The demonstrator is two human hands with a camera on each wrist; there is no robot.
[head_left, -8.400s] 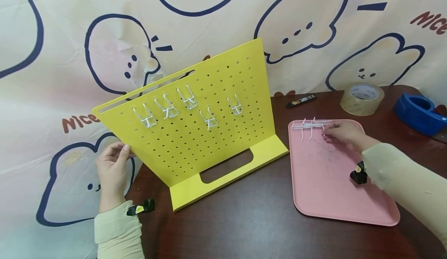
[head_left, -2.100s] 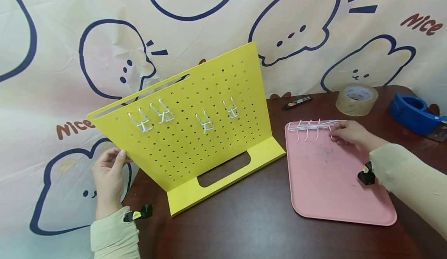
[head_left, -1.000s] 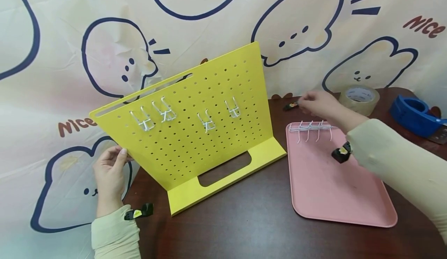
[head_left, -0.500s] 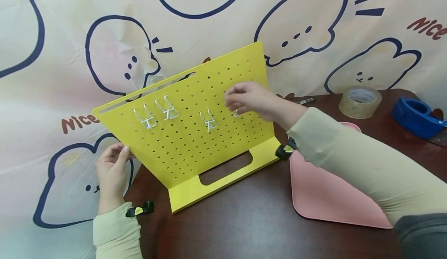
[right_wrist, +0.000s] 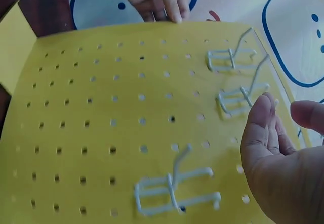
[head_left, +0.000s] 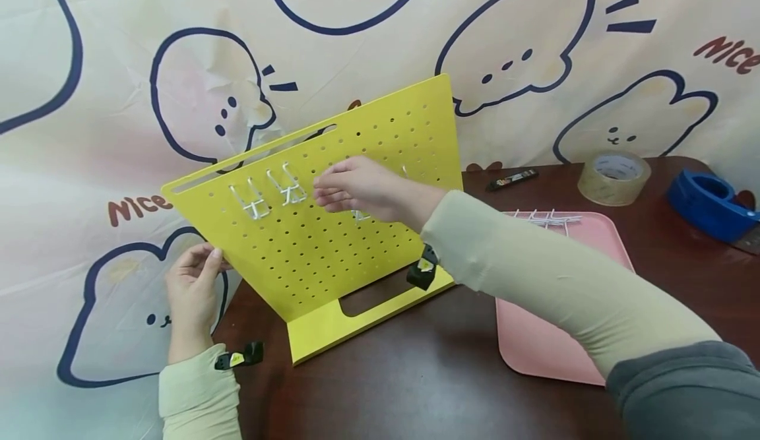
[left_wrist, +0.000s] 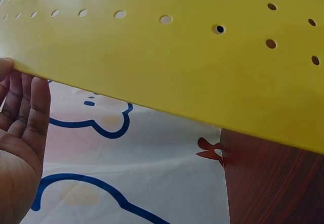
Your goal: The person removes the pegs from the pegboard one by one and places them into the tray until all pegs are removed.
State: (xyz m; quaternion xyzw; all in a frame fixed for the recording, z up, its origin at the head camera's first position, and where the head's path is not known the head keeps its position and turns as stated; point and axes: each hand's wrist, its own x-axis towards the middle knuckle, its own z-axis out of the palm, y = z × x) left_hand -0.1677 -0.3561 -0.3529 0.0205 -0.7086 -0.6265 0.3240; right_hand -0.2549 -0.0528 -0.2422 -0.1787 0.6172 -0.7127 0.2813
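Right hand [head_left: 365, 188]: fingers loosely extended, thumb apart, nothing held, before one yellow pegboard [head_left: 323, 249] standing on table [head_left: 427, 361]. Left hand [head_left: 192, 288] pinches pegboard's left edge. On pegboard: four white hooks [head_left: 291, 193], two partly hidden. Beside: one pink tray [head_left: 540, 341], more hooks, count unclear. Beyond: one tape roll [head_left: 620, 191], one blue dispenser [head_left: 712, 212].

The bare left hand [head_left: 192, 283] is pinching between thumb and fingers; to its right, the bare right hand [head_left: 363, 189] is hovering, thumb apart from fingers.
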